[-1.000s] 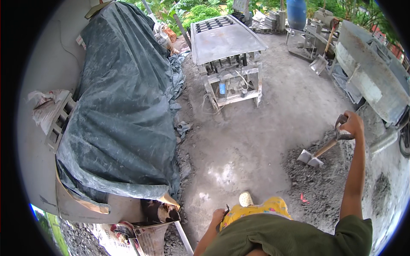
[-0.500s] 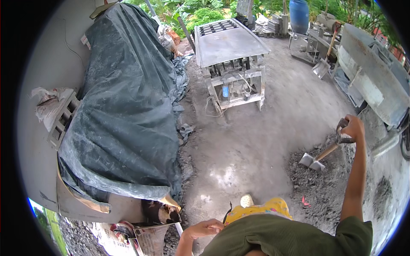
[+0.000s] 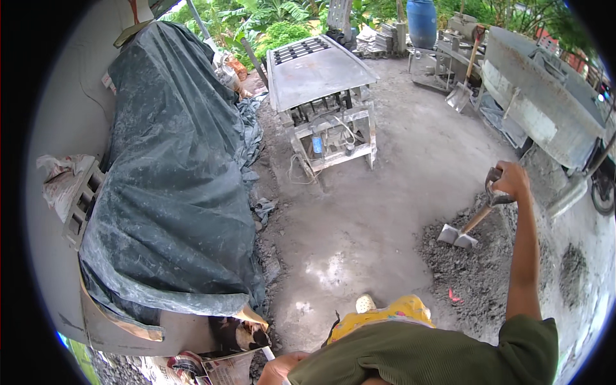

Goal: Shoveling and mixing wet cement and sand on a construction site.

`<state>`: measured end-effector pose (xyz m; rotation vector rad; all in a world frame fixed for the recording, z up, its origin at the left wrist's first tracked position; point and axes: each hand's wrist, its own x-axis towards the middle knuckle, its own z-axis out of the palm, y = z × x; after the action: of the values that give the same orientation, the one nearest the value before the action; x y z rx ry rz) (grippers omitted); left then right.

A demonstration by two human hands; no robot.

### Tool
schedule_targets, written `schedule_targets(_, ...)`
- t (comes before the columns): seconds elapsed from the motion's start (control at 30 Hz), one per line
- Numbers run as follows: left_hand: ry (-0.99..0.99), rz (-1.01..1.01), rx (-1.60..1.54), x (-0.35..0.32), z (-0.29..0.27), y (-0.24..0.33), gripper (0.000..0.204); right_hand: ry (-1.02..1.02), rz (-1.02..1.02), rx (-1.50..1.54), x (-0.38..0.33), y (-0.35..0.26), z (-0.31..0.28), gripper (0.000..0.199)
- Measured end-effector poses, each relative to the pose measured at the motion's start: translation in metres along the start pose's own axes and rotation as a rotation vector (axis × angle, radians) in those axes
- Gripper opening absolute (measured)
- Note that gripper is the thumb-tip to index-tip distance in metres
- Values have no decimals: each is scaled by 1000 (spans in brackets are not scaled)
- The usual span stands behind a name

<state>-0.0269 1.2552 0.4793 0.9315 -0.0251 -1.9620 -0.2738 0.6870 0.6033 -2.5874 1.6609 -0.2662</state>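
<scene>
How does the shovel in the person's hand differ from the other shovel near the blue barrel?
The held shovel has its blade down in the grey pile, gripped at the handle by the right hand. The far shovel has no hand on it and stands more upright by the metal frames. The held one shows an orange-brown shaft; the far one's is paler. Both have grey blades pointing down.

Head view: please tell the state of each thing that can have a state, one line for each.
right hand: closed on the shovel's handle end, arm stretched out
shovel: held, blade resting on the grey mix pile
left hand: at the lower edge, partly hidden; grip unclear
dark tarp: spread over a tall stack, covering it
block machine: standing on the ground, untouched
blue barrel: upright
</scene>
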Motion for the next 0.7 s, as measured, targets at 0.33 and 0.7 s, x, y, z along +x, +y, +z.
schedule_targets(0.33,-723,850,73,73,82,93,20,-21,-45,1,-8,0,6,35)
schedule_targets(0.7,-1401,898,343,105,211,126,14,-55,-9,-26,-29,-1,12,33)
